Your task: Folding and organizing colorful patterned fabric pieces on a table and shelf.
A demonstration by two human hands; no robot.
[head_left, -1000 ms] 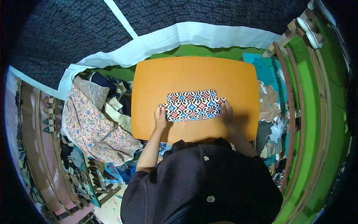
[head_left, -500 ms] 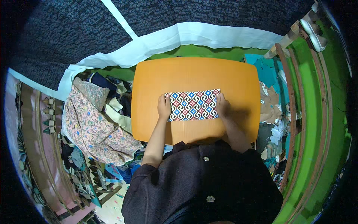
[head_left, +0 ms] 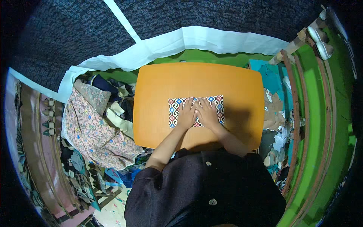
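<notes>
A rectangular piece of patterned fabric (head_left: 174,109), printed in red, blue, black and white, lies flat on an orange table (head_left: 198,81). My left hand (head_left: 186,115) rests palm down near its middle, fingers stretched toward the far edge. Right beside it, my right hand (head_left: 207,114) lies flat on the cloth too, and the two hands touch at the thumbs. Both hands cover the centre of the cloth, while its left and right ends show.
Left of the table is a heap of cloth under a pink floral fabric (head_left: 100,132). Scraps (head_left: 278,113) are piled on the right, beside wooden rails (head_left: 295,113) that hold white shoes (head_left: 320,42). A dark patterned curtain (head_left: 211,15) with a white border hangs beyond.
Both hands have left the short side edges of the cloth and come together, spread flat over its middle. The cloth sits slightly lower in the picture, as does the table's far edge.
</notes>
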